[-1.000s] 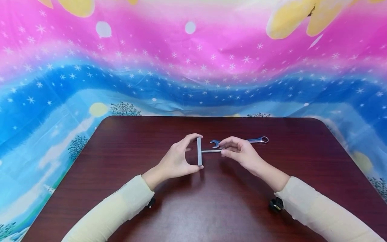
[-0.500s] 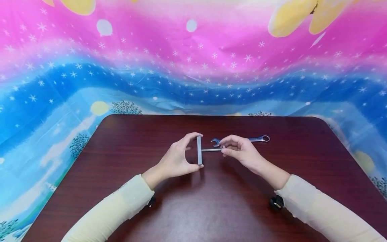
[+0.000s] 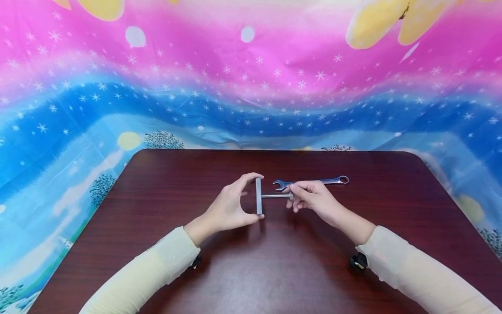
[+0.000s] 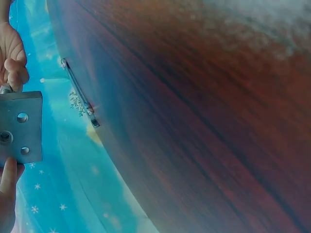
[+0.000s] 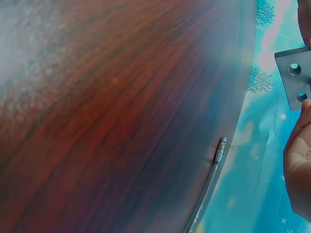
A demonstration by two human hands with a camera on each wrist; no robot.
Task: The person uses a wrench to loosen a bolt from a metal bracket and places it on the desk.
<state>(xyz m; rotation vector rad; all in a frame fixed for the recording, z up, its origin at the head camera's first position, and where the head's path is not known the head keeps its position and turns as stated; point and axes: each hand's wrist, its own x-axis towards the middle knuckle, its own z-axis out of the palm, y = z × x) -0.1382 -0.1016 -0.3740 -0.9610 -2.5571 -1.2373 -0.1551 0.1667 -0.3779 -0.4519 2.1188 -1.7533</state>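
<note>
A flat grey metal plate (image 3: 258,198) stands on edge above the table, its top and bottom edges held between the fingers and thumb of my left hand (image 3: 223,207). From the plate's right face a long bolt (image 3: 274,196) sticks out sideways. My right hand (image 3: 317,198) pinches the bolt's head (image 3: 290,196) between thumb and fingers. Round holes show in the plate (image 4: 31,133) in the left wrist view, the middle one with something in it. The right wrist view catches only part of the plate (image 5: 291,82) and of my right hand (image 5: 299,165).
Behind my right hand a combination wrench (image 3: 335,180) lies on the dark red wooden table (image 3: 251,270). A colourful printed cloth (image 3: 251,87) hangs beyond the table's far edge.
My right thumb and fingers have shifted around the bolt's head, the thumb now higher and the fingers lower. More of the bolt's head and of the wrench shows. The left hand keeps still.
</note>
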